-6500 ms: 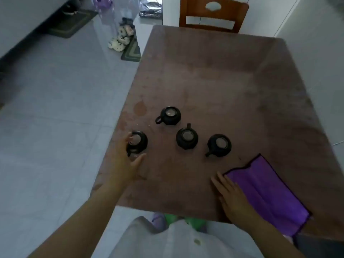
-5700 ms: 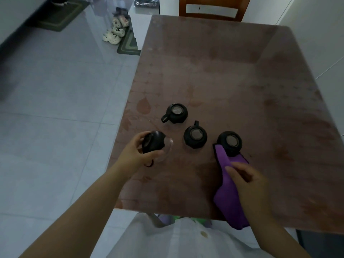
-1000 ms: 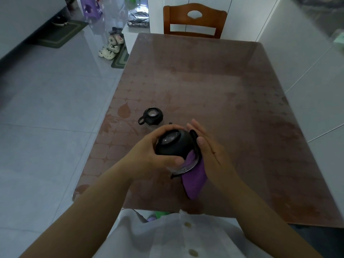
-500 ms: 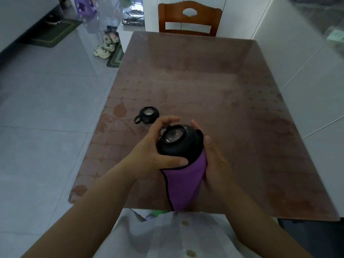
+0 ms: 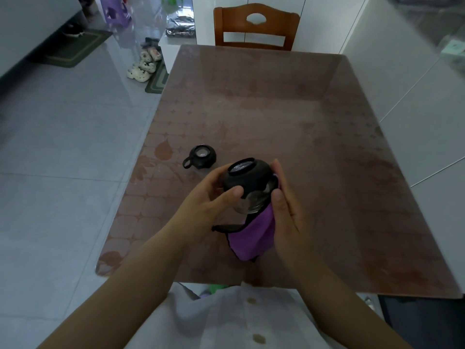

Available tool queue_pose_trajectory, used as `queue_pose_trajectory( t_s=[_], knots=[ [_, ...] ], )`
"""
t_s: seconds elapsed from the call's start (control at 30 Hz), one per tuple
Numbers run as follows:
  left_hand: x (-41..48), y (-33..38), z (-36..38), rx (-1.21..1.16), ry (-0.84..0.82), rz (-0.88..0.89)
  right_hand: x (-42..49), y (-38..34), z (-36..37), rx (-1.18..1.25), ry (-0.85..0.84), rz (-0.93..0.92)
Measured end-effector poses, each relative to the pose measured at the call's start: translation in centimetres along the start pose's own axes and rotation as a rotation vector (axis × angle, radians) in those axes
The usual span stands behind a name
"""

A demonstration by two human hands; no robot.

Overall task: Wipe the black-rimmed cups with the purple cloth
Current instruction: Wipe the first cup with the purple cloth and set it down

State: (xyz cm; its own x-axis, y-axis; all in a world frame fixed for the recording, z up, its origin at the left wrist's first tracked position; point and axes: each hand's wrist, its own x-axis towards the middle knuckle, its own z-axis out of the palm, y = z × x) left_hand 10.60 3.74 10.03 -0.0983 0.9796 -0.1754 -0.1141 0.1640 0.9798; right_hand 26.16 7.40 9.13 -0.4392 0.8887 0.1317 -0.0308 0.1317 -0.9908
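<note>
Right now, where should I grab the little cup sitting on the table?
Probably take the cup by its loop handle, coming from the left. The handle juts out on that side, away from the cup's round body, so your fingers can hook it easily.

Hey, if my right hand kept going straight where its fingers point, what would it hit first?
Probably nothing soon: the right hand points away over bare table, toward the wooden chair at the far end. The standing cup lies left of that line, though depth is unclear.
</note>
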Motion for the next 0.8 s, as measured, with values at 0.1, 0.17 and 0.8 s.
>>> queue_pose_trajectory(
  t_s=[0.1, 0.17, 0.8],
  knots=[
    [-0.3, 0.4, 0.7, -0.004, 0.096, -0.008, 0.0, 0.4, 0.4, -0.044, 0.007, -0.048],
    [-0.5, 0.5, 0.9, 0.003, 0.143, 0.004, -0.2, 0.5, 0.5, -0.023, 0.013, -0.057],
    [-0.4, 0.4, -0.2, -0.054, -0.004, 0.026, 2.2, 0.2, -1.7, -0.15, 0.034, -0.116]
  ],
)
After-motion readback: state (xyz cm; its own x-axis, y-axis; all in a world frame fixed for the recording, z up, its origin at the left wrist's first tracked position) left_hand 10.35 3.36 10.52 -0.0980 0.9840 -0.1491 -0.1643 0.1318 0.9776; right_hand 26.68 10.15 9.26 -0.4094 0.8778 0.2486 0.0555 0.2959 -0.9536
